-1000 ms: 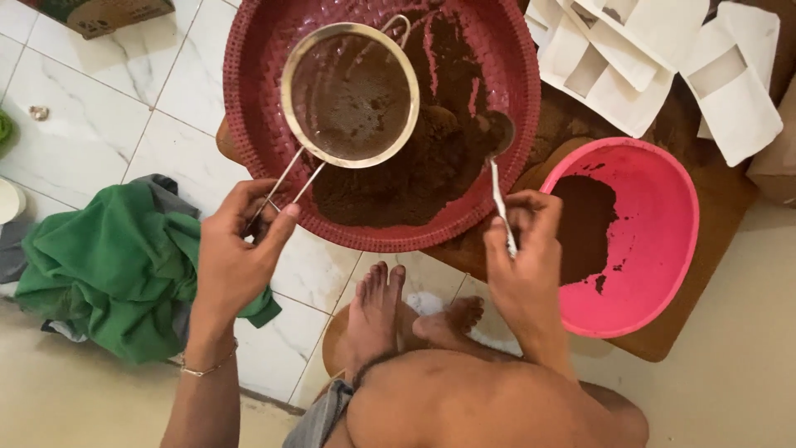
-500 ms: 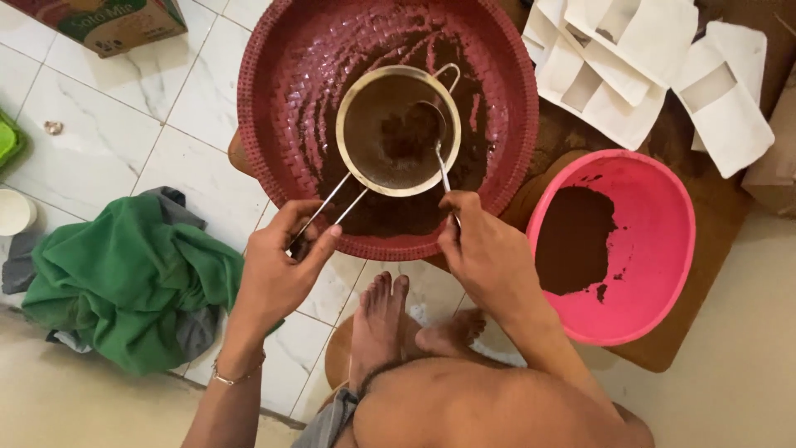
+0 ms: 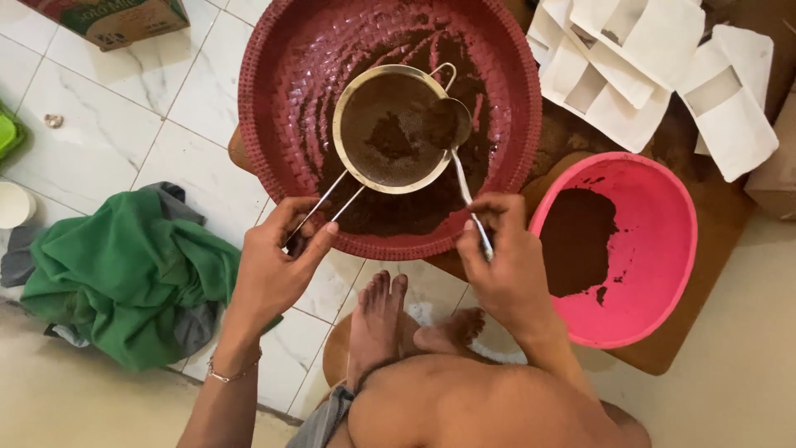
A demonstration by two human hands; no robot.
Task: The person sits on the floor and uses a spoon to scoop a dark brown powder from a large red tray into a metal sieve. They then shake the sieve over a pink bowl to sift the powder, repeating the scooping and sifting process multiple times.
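Soft, even daylight filled the view, bright without being harsh. The white floor tiles [image 3: 108, 99] at the upper left carried a faint sheen but no strong glare. Shadows were weak and diffuse, pooling just under the rim of the woven red tray [image 3: 274, 166] and beneath the pink bowl [image 3: 663, 249]. The middle was sharp: the mesh and brown powder read clearly. Towards the bottom edge the picture softened, and the wide lens bent lines slightly at the corners.
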